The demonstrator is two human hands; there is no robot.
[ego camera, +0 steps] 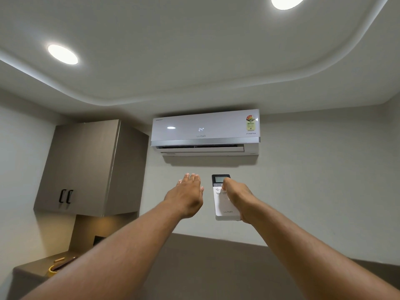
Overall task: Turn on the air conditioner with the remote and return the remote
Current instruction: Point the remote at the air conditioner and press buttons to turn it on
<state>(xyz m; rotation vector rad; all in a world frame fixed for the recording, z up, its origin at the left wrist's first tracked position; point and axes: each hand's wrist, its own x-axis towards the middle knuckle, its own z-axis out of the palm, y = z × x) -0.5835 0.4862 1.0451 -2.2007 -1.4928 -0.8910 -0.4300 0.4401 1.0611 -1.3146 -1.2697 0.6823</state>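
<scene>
A white wall air conditioner (205, 132) hangs high on the wall ahead. Its front shows a lit "24°" and its lower flap stands slightly open. My right hand (237, 198) holds a white remote (223, 204) upright and pointed at the unit, with the thumb on the buttons just under the remote's dark screen. My left hand (187, 194) is raised beside the remote, palm away from me, fingers stretched out and holding nothing.
A grey wall cabinet (86, 167) with two black handles hangs to the left. Below it a counter (32, 267) carries a yellow cup and small items. Two round ceiling lights (62, 54) glow overhead. A dark panel runs along the wall below my arms.
</scene>
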